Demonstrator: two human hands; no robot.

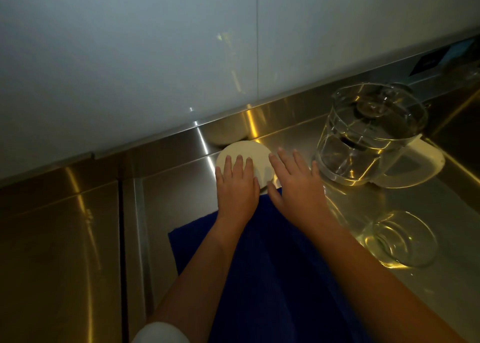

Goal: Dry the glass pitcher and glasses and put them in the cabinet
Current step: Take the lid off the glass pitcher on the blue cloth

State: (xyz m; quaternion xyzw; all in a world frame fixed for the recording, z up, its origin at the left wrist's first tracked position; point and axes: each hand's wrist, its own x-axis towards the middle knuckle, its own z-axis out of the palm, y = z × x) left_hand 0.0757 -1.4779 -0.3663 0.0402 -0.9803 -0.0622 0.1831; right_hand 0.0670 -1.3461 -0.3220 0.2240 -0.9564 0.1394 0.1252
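Blue towel (272,277) lies spread on the steel desk (65,239) at its near edge, under both bare forearms, with a bit of white sleeve (161,333) at the left elbow.

At the back right of the desk the glass pitcher (368,135) stands upright, close to the raised back rim. It is clear and round-bodied, full of yellow glints, with a thick white handle (426,161) looped out to the right. Nearer the front edge, well apart from the pitcher, a low, wide clear glass (400,239) stands on the bare steel, just right of the right forearm.

Left of the pitcher a white round lid (249,152) lies flat beyond the far end of the towel. The left hand (237,187) rests on it with its fingers (239,162) straight and together, gripping nothing. The right hand (296,187) is just beside, between lid and pitcher, its fingers (284,158) straight and spread, holding nothing; whether it presses on the desk I cannot tell.

A pale grey wall (130,57) rises behind the desk. On the ledge at the far right corner sits a dark label (428,62); its writing is too blurred to read.
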